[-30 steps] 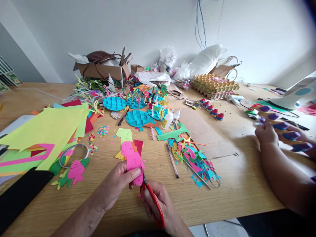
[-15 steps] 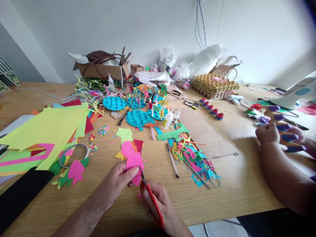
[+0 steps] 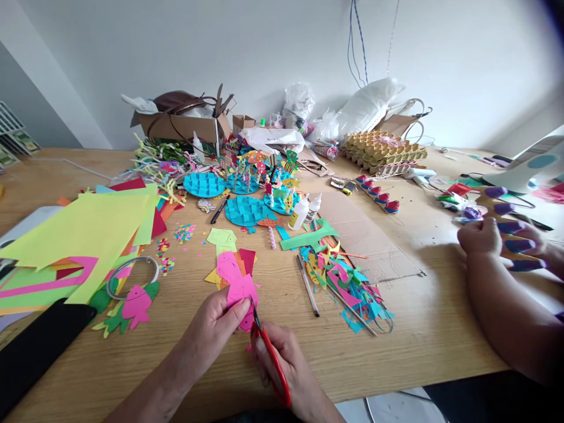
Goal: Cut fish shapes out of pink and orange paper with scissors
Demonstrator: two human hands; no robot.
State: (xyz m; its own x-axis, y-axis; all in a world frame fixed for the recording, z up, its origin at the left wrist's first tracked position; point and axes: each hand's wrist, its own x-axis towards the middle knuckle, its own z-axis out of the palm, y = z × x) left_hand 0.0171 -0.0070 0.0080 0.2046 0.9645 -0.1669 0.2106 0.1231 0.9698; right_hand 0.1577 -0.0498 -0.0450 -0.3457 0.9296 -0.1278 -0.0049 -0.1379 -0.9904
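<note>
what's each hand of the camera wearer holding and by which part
Left hand: pink paper, pinched at its left side, thumb on top. Right hand: scissors, by the red handles.

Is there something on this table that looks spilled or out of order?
Slightly: confetti lies loose on the table left of the black marker, as if spilled. Paper scraps form a tangled heap with a stick among them. I see no clear damage.

The scissors [image 3: 274,356] have red handles; the held paper [image 3: 241,286] is pink with dark drawn lines. The discs [image 3: 247,211] are turquoise, the desk [image 3: 388,358] grained brown.
</note>
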